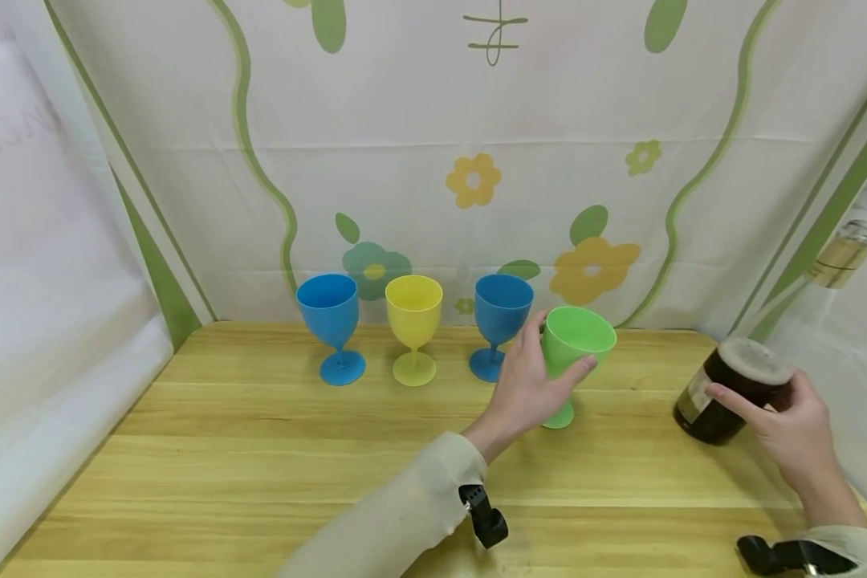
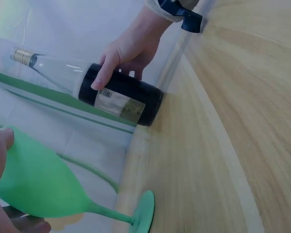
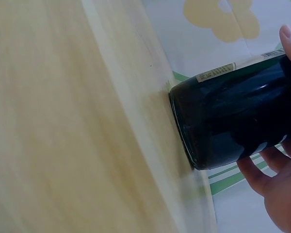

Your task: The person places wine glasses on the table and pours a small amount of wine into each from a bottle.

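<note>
My left hand (image 1: 531, 389) grips the bowl of a green goblet (image 1: 578, 333), thumb on the near side. The goblet's round foot (image 2: 144, 213) is at the tabletop, apparently touching it. Over on the right, my right hand (image 1: 795, 433) holds a glass bottle (image 2: 121, 94) of dark liquid round its body, the thumb across the label side. Its base (image 3: 184, 131) is at the wooden surface; whether it bears fully on it I cannot tell. The neck is clear glass with a gold band at the top. Fingers behind the goblet are partly hidden.
Left of the green goblet, a blue goblet (image 1: 503, 309), a yellow goblet (image 1: 414, 317) and another blue goblet (image 1: 330, 313) stand upright in a row near the back edge of the wooden table (image 1: 260, 482). White cloth (image 1: 390, 104) with printed flowers hangs behind and at both sides.
</note>
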Tool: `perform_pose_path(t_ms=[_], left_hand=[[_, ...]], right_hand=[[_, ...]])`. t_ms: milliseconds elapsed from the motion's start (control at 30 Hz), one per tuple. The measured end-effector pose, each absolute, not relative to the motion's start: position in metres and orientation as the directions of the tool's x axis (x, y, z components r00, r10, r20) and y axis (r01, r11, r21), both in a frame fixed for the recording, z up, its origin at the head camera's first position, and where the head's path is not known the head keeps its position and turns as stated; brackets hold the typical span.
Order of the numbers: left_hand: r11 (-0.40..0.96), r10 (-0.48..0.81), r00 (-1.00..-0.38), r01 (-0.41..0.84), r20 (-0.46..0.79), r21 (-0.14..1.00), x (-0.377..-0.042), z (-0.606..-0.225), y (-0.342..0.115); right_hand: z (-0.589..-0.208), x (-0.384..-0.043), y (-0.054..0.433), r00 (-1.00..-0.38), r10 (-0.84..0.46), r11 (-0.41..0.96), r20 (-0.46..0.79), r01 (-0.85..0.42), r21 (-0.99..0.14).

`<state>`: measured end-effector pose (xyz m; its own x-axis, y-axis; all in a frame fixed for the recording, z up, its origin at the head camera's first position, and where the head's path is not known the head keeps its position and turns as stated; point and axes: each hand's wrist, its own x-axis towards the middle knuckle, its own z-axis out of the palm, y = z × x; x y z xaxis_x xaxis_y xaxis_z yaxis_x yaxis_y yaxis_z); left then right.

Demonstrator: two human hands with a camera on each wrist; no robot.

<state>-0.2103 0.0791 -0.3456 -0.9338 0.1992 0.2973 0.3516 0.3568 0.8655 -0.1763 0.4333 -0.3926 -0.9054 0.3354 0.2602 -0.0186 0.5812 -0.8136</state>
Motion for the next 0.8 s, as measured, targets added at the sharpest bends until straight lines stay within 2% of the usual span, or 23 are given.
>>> perform_pose_path(t_ms=[400, 800], left_hand=[[0.391, 0.213, -0.940, 0.332, 0.267, 0.859, -0.205, -0.342, 0.073], [0.285, 0.198, -0.931, 0.355, 0.307, 0.890, -0.216, -0.342, 0.072]], right_hand=[[-0.390, -0.176, 0.438, -0.917, 0.312, 0.568, 0.249, -0.030, -0.822], [-0.387, -0.176, 0.431, -0.889, 0.374, 0.607, 0.265, 0.019, -0.795]])
